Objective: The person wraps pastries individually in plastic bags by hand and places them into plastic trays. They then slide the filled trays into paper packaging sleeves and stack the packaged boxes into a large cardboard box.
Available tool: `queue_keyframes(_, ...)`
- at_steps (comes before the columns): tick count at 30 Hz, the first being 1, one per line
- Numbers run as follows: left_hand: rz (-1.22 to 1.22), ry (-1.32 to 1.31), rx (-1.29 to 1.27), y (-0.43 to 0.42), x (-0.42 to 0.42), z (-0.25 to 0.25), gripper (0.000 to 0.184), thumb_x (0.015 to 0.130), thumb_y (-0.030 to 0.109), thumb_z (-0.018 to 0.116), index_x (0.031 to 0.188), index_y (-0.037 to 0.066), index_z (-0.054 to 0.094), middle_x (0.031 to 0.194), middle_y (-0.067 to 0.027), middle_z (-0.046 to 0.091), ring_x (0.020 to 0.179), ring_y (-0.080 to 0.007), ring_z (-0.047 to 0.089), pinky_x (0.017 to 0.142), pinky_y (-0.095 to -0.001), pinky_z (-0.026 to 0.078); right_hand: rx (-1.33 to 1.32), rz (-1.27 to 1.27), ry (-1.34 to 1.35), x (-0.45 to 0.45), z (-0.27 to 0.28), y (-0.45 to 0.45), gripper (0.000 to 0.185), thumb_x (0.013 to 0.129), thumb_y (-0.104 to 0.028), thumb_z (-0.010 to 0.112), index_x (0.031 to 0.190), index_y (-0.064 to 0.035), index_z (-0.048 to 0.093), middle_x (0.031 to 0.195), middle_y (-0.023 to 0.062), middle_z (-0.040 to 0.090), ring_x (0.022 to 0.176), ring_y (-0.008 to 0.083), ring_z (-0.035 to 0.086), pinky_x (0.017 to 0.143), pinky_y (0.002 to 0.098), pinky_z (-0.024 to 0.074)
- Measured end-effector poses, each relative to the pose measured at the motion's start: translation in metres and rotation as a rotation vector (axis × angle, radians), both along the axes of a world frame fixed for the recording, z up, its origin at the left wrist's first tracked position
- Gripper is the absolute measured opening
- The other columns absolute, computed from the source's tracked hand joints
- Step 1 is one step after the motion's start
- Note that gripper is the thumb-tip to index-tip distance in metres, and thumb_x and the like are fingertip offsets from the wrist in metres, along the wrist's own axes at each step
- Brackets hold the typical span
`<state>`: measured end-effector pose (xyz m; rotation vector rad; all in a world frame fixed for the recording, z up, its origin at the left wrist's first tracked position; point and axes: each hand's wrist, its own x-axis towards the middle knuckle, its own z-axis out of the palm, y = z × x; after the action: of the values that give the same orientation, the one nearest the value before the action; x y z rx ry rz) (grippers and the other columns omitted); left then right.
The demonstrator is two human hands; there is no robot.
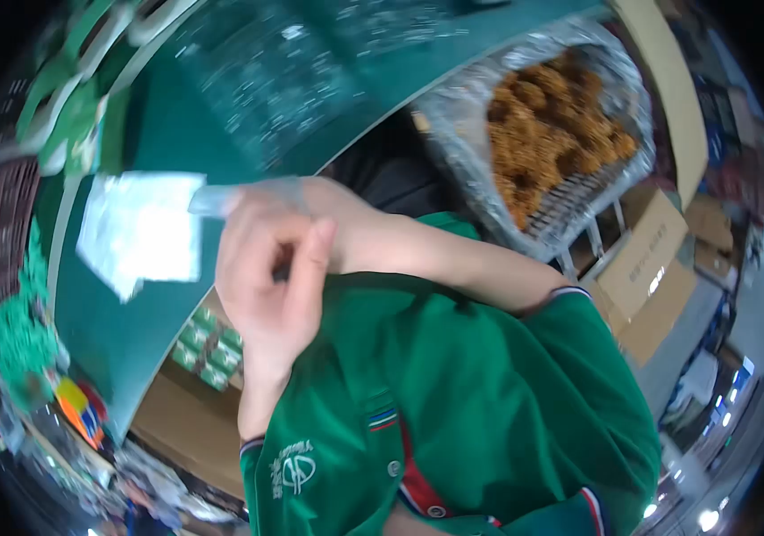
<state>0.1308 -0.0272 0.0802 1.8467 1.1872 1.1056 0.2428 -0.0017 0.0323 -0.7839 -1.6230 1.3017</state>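
My left hand point(270, 281) rises from the lower left with its fingers curled in and its thumb bent. Whatever lies inside those fingers is hidden. My right hand point(324, 196) reaches across from the right and overlaps the left one. Its fingers are mostly covered and blurred. A translucent grey strip point(212, 200) shows at the hands' far left side; its kind is unclear. Just beyond it, bright white sheets or flat bags point(145, 228) lie on the green table point(167, 134). Clear plastic bags point(275, 85) are spread further up the table.
A plastic-lined bin point(462, 134) at upper right holds brown, fuzzy clumps point(547, 125). Cardboard boxes point(645, 263) stand beside it. Below the table edge, small green-and-white boxes point(208, 348) sit near a brown carton point(190, 411). Green material point(20, 339) is heaped at the left.
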Motion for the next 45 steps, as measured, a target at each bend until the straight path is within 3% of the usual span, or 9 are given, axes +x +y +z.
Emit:
queue_keyframes(4,-0.184,0.284,0.139,0.009,0.025,0.0,0.014,0.078,0.001,0.07,0.075,0.003,0.056,0.07,-0.0105,0.052,0.061,-0.0278,0.051,0.055,-0.0372,0.039,0.029,-0.098,0.054,0.01,-0.05,0.019,0.04,0.091,-0.028,0.059,0.124,-0.0057,0.054,0.11,0.008,0.065,0.091,0.0179,0.066,0.078,0.0312,0.0498)
queue_keyframes(8,-0.327,0.225,-0.034,0.011,0.05,-0.007,0.017,0.078,0.002,0.071,0.074,0.002,0.055,0.07,-0.009,0.054,0.06,-0.0259,0.051,0.055,-0.0356,0.04,-0.676,0.021,0.661,0.066,-0.007,0.02,0.036,0.098,-0.028,0.054,0.119,0.0,0.061,0.114,0.0088,0.061,0.102,0.0191,0.06,0.092,0.0325,0.0466)
queue_keyframes(10,-0.45,0.204,-0.045,0.011,0.055,-0.014,0.017,0.078,0.002,0.071,0.075,0.003,0.054,0.071,-0.0086,0.054,0.062,-0.0254,0.053,0.056,-0.0355,0.041,0.126,-0.297,-0.033,0.131,0.001,0.026,0.041,0.097,-0.034,0.05,0.115,-0.0001,0.062,0.118,0.0097,0.058,0.108,0.0203,0.056,0.095,0.0364,0.0436)
queue_keyframes(15,-0.53,0.207,-0.159,0.007,0.063,-0.032,0.016,0.077,0.002,0.071,0.077,0.003,0.055,0.071,-0.0081,0.056,0.065,-0.0256,0.056,0.059,-0.0351,0.044,-0.019,-0.977,-0.535,0.296,-0.004,-0.006,0.042,0.083,-0.044,0.069,0.099,-0.0049,0.072,0.081,0.0111,0.07,0.076,0.0168,0.067,0.071,0.03,0.0533)
queue_keyframes(16,-0.553,0.209,-0.189,0.007,0.066,-0.035,0.016,0.077,0.002,0.071,0.077,0.003,0.055,0.072,-0.0083,0.056,0.066,-0.026,0.057,0.059,-0.0353,0.044,-0.498,-0.925,-0.79,0.331,-0.01,-0.007,0.048,0.084,-0.046,0.069,0.109,-0.0054,0.066,0.092,0.0055,0.07,0.072,0.0147,0.063,0.069,0.0297,0.0505)
queue_keyframes(17,-0.581,0.202,-0.189,0.006,0.07,-0.04,0.015,0.077,0.002,0.07,0.077,0.003,0.055,0.072,-0.0083,0.056,0.066,-0.026,0.057,0.059,-0.0353,0.045,-0.2,-0.965,-1.038,0.363,-0.046,-0.01,0.044,0.085,-0.047,0.066,0.098,-0.0056,0.07,0.079,0.0081,0.069,0.063,0.0178,0.061,0.064,0.0304,0.0491)
queue_keyframes(25,-0.769,0.26,-0.221,0.001,0.097,-0.059,0.013,0.079,0.004,0.069,0.077,0.002,0.056,0.071,-0.007,0.056,0.066,-0.0236,0.056,0.062,-0.0337,0.044,-0.138,-0.918,-1.568,0.393,-0.146,0.041,0.042,0.076,-0.054,0.066,0.09,-0.0156,0.076,0.088,0.0169,0.071,0.08,0.0275,0.07,0.073,0.0382,0.0558)
queue_keyframes(32,-0.828,0.281,-0.344,-0.002,0.102,-0.062,0.014,0.082,0.008,0.067,0.076,0.003,0.056,0.072,-0.0073,0.056,0.067,-0.0228,0.056,0.062,-0.0329,0.044,-0.294,-0.739,-1.159,0.399,-0.105,0.029,0.059,0.079,-0.061,0.061,0.097,-0.0055,0.07,0.09,0.0172,0.07,0.086,0.0306,0.068,0.084,0.039,0.0522)
queue_keyframes(45,-0.831,0.245,-0.292,-0.01,0.101,-0.056,0.013,0.082,0.009,0.068,0.079,0.003,0.057,0.073,-0.0071,0.056,0.069,-0.0231,0.057,0.063,-0.0341,0.046,-0.067,-0.676,-1.24,0.392,-0.119,0.025,0.039,0.092,-0.038,0.056,0.099,-0.0006,0.061,0.096,0.0225,0.067,0.093,0.0391,0.064,0.081,0.0457,0.0511)
